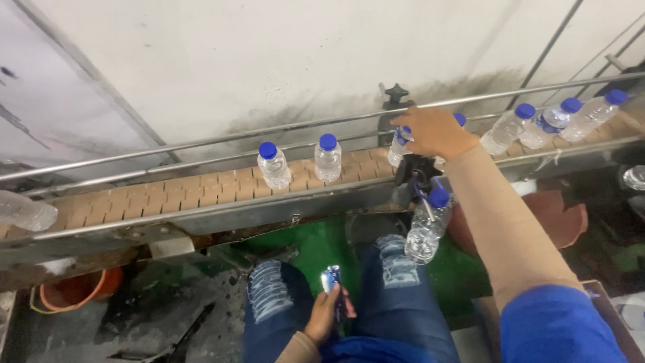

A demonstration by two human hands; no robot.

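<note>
Bottles with blue caps stood on the tan conveyor (168, 195), running between steel guide rails (201, 141). The right hand (433, 132) reached over the belt with its fingers curled around the top of one bottle (398, 149), gripping it at the cap end; another blue cap (459, 119) showed just past the knuckles. Two more bottles (274, 166) (328, 158) stood upright side by side farther left on the belt, well apart from the hand. Three tilted bottles (507, 129) (555, 119) (592, 114) crowded together at the right end. One bottle (25, 212) lay on its side at the far left edge.

Below the belt, a further bottle (426, 225) hung tilted in front of the conveyor frame, near a black clamp (411, 176); what held it could not be told.

The left hand (326, 312) rested over the lap, closed around a small blue-and-white object (332, 279) above ripped jeans (275, 302). An orange bucket (77, 290) sat on the floor at lower left, and the floor under the knees was green (322, 245).
</note>
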